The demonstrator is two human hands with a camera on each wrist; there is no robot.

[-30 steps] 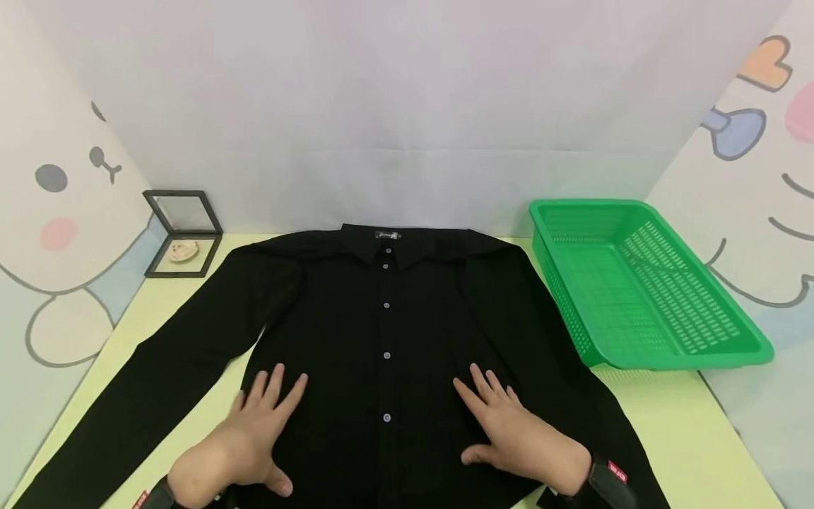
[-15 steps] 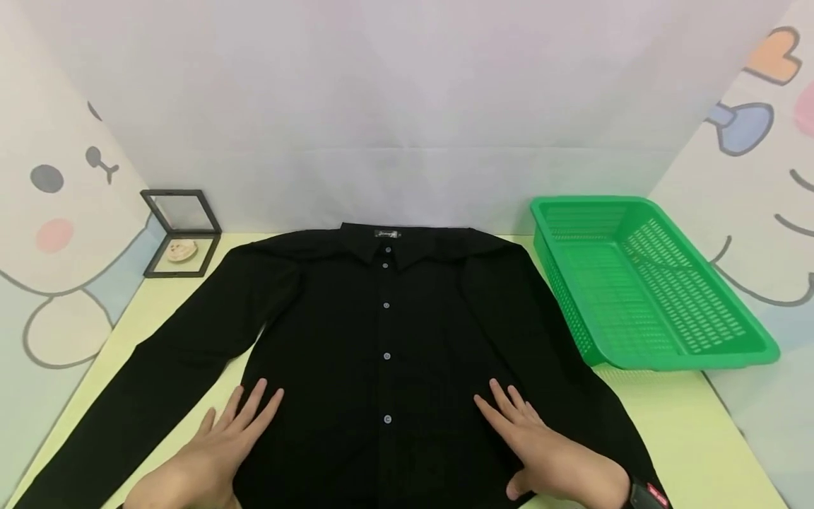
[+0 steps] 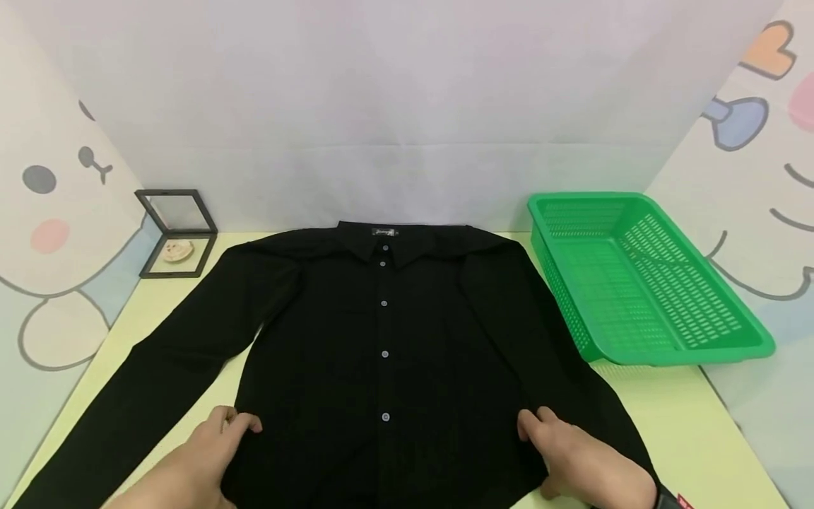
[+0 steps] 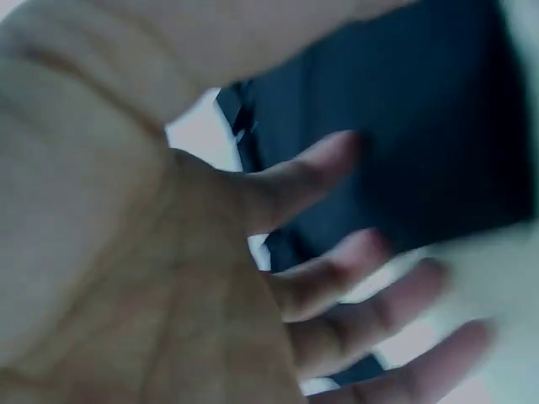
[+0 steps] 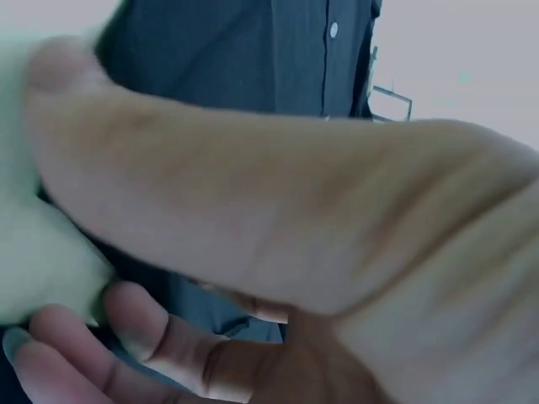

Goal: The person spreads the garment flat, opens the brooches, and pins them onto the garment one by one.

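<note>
A black button-up shirt lies front up and spread flat, its collar at the far end. One sleeve slants out to the left; the other runs down along the body's right side. My left hand is at the shirt's left side edge, fingers bent over the cloth; in the left wrist view its fingers are spread and loosely bent. At the lower right side edge, my right hand has bent fingers, and the right wrist view shows a gap between thumb and fingertips.
A green plastic basket stands to the right, near the right sleeve. At the back left, a small black-framed display case stands unfolded with a pale round item. Pale yellow table shows around the shirt; printed walls enclose it.
Both hands have slid toward the body and outward, from flat on the shirt's front to its side edges. Their straight, spread fingers have now bent. The shirt has barely moved.
</note>
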